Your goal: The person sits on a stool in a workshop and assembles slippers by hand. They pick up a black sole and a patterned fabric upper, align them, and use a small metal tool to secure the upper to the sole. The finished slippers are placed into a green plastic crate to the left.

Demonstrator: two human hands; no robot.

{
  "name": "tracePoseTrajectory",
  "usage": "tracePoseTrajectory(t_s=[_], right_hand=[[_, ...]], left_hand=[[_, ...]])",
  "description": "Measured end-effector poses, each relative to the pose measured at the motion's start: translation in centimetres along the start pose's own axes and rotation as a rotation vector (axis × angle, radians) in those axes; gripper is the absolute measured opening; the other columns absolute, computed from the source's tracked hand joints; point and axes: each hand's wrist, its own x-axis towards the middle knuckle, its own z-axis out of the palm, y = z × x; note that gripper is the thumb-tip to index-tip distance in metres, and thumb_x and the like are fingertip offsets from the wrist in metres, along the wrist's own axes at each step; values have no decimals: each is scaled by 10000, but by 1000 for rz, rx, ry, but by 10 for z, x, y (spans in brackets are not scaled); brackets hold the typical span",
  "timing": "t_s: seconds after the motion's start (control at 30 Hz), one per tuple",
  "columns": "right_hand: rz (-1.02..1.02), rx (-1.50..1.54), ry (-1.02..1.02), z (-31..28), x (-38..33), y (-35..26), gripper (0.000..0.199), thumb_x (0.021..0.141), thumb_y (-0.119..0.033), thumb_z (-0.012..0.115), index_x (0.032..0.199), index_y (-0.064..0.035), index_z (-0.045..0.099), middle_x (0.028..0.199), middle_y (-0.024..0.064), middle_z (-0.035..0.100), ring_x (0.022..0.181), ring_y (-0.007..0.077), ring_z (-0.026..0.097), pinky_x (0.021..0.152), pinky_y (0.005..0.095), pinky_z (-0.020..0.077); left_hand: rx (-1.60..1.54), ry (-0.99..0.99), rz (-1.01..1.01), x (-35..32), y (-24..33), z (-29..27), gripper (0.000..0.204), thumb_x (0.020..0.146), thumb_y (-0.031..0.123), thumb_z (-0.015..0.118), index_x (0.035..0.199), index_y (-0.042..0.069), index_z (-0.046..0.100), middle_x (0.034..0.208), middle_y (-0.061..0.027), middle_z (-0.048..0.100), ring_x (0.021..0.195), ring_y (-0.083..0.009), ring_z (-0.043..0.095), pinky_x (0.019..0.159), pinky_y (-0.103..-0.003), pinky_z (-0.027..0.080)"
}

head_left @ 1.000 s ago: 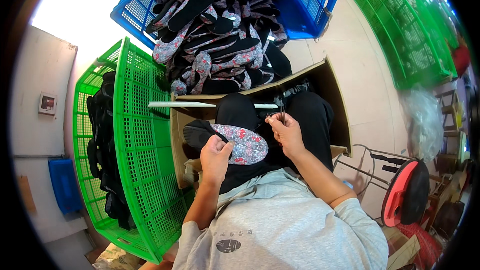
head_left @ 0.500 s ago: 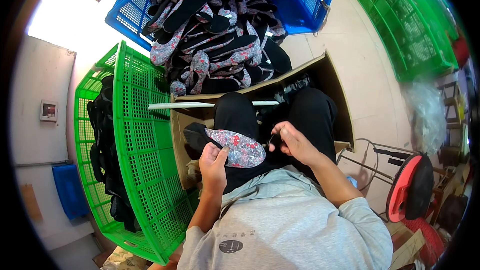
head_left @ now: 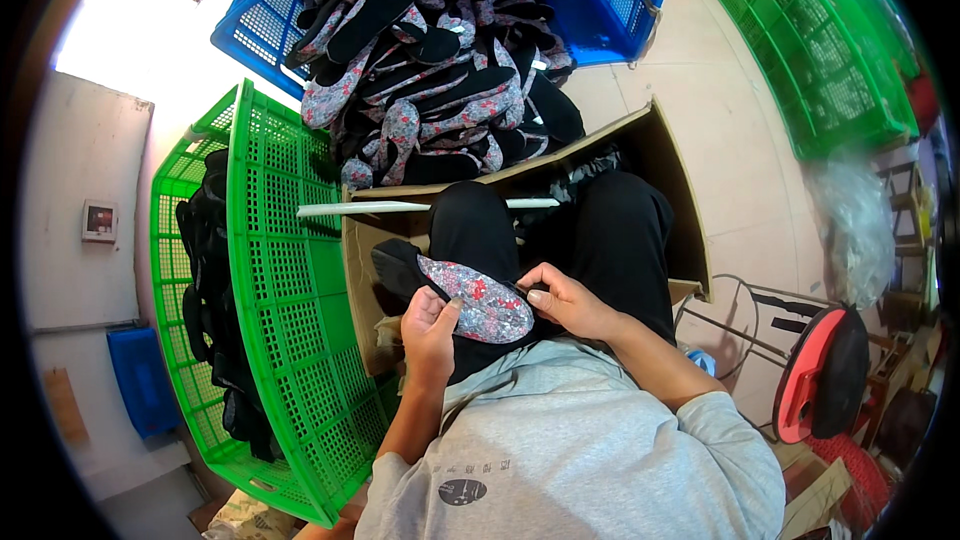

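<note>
Above my lap I have a fabric slipper (head_left: 478,305), its floral face grey with red and pink flowers and a black part at its far left end. My left hand (head_left: 428,330) is closed on its near edge, thumb on the floral cloth. My right hand (head_left: 575,302) is at the slipper's rounded right end, its fingers pinched together. Something small and dark shows at those fingertips; I cannot make out what it is. Under the slipper are my black-trousered knees, with an open cardboard box (head_left: 680,180) around them.
A heap of similar floral and black slippers (head_left: 440,90) spills from a blue crate (head_left: 640,0) ahead. To the left stands a green crate (head_left: 290,310) with black items. A white strip (head_left: 360,208) crosses the box. Another green crate (head_left: 810,50) and a red-and-black round stool (head_left: 815,380) are at right.
My right hand has moved left and slightly down, from apart to the slipper's right end. The slipper, in my left hand, has shifted only slightly.
</note>
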Motion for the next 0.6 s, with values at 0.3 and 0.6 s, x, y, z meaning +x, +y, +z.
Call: tracePoseTrajectory(t_s=[0.3, 0.6], right_hand=[[-151, 16, 91, 0, 10, 25, 170, 1039, -210, 478, 1148, -81, 498, 948, 22, 574, 668, 29, 413, 585, 180, 362], [98, 494, 378, -10, -1, -4, 242, 1012, -224, 548, 1211, -103, 483, 910, 19, 603, 645, 34, 456, 532, 171, 362]], left_hand=[[6, -33, -3, 0, 1, 4, 176, 902, -48, 556, 1077, -36, 570, 1021, -95, 675, 897, -116, 632, 842, -249, 479], [171, 46, 118, 5, 11, 13, 148, 903, -42, 585, 859, 47, 475, 733, 52, 450, 680, -11, 409, 608, -185, 322]])
